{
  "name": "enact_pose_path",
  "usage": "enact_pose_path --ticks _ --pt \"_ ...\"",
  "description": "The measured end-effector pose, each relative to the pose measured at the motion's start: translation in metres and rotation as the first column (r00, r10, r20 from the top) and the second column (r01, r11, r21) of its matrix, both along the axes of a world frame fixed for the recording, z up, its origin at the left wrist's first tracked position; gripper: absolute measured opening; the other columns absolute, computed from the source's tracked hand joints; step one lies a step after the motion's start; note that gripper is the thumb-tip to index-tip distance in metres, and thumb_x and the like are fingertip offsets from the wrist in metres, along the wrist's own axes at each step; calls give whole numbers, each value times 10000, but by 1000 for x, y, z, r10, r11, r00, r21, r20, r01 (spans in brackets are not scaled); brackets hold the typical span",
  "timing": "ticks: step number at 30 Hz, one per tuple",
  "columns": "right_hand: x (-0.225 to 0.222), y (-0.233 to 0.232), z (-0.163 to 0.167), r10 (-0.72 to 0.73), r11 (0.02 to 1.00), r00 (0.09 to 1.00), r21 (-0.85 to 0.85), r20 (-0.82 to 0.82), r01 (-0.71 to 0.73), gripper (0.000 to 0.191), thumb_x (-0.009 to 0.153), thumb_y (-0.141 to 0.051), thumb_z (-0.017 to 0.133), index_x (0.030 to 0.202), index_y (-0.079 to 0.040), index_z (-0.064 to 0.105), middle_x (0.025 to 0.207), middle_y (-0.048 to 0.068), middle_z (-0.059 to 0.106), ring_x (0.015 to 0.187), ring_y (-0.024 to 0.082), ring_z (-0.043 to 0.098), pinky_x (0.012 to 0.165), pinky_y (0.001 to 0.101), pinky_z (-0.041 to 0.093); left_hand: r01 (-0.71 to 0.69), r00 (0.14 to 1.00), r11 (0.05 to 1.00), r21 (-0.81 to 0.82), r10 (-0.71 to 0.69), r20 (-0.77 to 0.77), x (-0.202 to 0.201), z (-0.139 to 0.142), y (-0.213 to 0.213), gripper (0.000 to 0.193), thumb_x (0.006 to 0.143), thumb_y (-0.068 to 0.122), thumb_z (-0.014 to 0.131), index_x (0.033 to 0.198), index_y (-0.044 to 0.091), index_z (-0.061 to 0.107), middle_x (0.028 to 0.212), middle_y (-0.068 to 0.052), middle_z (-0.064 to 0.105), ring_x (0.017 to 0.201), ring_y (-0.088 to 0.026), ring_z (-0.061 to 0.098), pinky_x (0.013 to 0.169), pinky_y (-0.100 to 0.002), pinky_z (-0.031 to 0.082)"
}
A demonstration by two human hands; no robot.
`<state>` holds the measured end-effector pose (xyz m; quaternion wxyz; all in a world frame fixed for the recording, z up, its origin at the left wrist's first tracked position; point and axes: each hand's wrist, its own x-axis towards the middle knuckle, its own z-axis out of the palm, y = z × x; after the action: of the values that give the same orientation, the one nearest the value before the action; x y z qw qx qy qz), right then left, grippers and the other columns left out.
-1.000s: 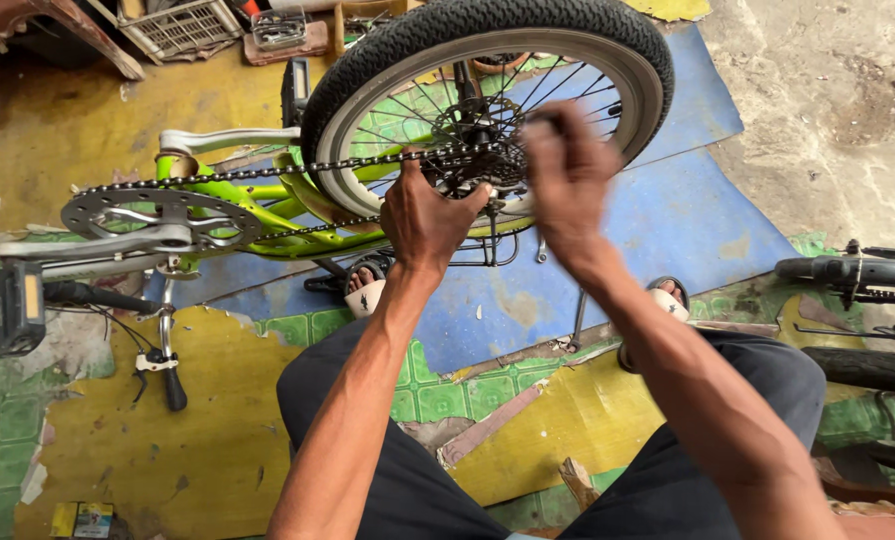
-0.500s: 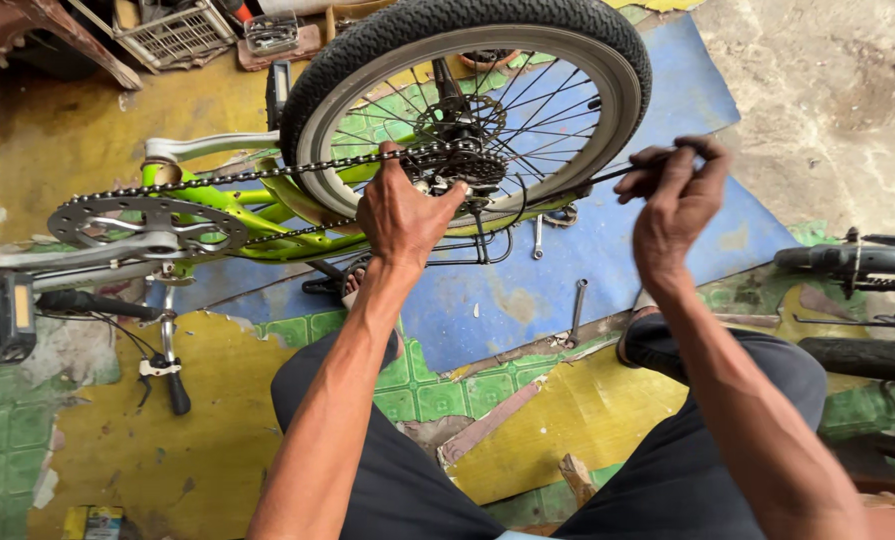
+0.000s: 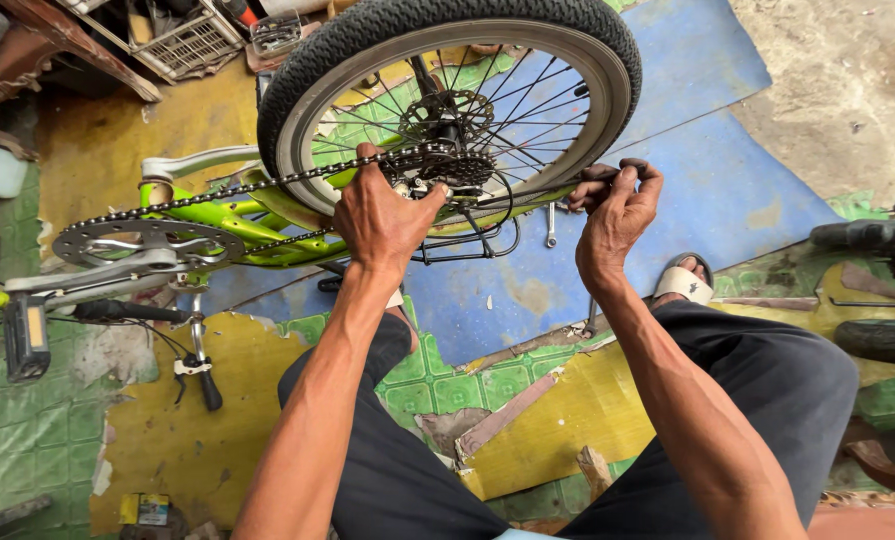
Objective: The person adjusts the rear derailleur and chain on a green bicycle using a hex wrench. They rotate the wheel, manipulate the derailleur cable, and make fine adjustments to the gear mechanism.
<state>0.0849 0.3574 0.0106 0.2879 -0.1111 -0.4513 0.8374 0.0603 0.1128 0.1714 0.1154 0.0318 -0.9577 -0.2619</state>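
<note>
Since half a second ago the right hand (image 3: pixel 615 215) has dropped slightly and drawn closer to the tyre, while the left hand (image 3: pixel 382 215) has stayed at the hub.

At far left, a black pedal with an orange reflector (image 3: pixel 25 338) hangs from a silver crank arm, beside the round silver chainring (image 3: pixel 132 241). A dark metal chain (image 3: pixel 257 184) runs from it along the lime-green bicycle frame (image 3: pixel 229 218), which lies upside down on the floor. The left hand rests on the black toothed rear sprocket cluster (image 3: pixel 445 165), fingers curled shut around the parts there; exactly what they clamp is hidden. Above stands the spoked rear wheel with its black knobbly tyre (image 3: pixel 467 25). A silver spanner (image 3: pixel 551 224) lies on the blue floor mat (image 3: pixel 707 190) below the rim. The right hand, just beside the tyre's lower right edge, has its fingers pinched together on a thin dark tool handle (image 3: pixel 557 190) reaching toward the hub.
</note>
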Motion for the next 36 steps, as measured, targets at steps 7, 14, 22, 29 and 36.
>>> enact_pose_path --ticks 7,14,22,29,36 --pt "6 2 2 3 999 999 -32 -48 -4 242 1164 -258 469 1247 -36 418 991 181 679 676 204 639 591 321 506 8 1000 999 -45 -9 -14 1 3 6 751 653 416 903 1155 -28 567 862 -199 752 757 -403 731 694 -489 569" --pt "11 0 4 51 996 992 -72 -117 -60 193 1168 -231 466 1244 -59 421 991 175 671 699 214 633 664 335 526 26 999 996 -81 -28 -25 3 0 7 780 668 433 915 1172 -49 566 890 -205 748 783 -403 731 725 -485 576" --pt "24 -4 12 50 998 983 -23 -176 -55 159 1172 -217 436 1231 -70 417 1016 183 668 717 225 642 685 338 536 17 999 993 -115 -21 -29 6 -1 7 776 661 454 923 1162 -22 570 881 -207 741 782 -406 723 713 -496 560" --pt "33 -9 16 35 999 982 2 -188 -36 157 1178 -220 428 1221 -70 413 1047 186 657 732 226 649 695 343 545 25 999 993 -111 -27 -20 7 -2 6 756 665 456 919 1157 -11 585 878 -204 744 784 -410 722 715 -501 559" --pt "29 -5 19 58 997 979 64 -197 -46 170 1177 -220 424 1227 -57 420 1042 182 655 733 216 647 706 348 558 32 999 990 -134 -35 -20 7 -1 5 777 667 449 911 1185 -21 571 910 -237 738 792 -429 720 719 -516 559"
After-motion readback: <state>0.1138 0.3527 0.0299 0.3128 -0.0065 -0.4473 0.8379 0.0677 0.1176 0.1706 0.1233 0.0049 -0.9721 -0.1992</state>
